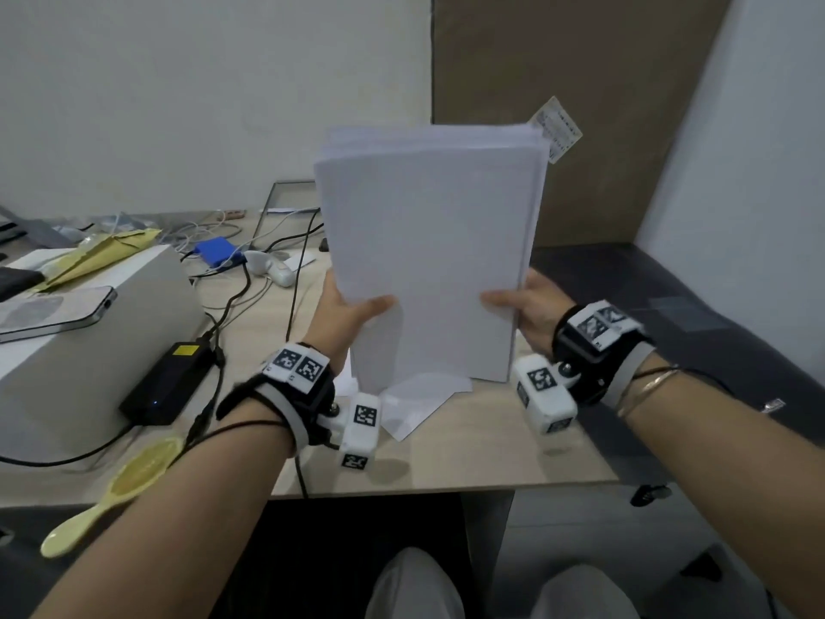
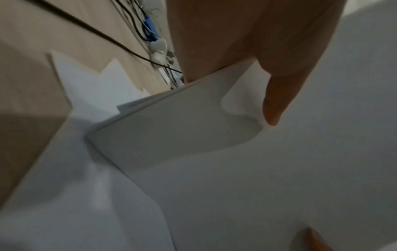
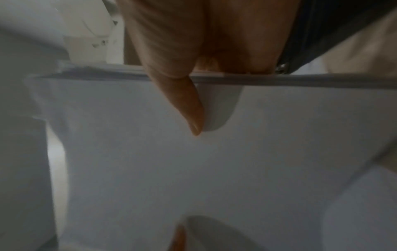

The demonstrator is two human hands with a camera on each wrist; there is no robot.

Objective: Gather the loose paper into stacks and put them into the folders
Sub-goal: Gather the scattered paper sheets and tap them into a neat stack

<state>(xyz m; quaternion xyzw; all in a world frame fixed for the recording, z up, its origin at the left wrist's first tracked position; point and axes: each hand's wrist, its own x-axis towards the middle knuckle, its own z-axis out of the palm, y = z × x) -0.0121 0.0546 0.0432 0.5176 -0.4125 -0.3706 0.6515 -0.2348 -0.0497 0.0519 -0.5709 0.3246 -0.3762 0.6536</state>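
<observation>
Head view down-forward over both wrists; wrist views close along each thumb, all sharing the paper stack.

A pale wall is rising behind the light wooden worktop. A brown panel is standing beside it, and dark flooring is stretching off right.

Cables, a black charger and a grey box crowd the desk's left side; loose sheets lie centre; its right part lies bare.

Paper stack upright on desk, between hands.
</observation>
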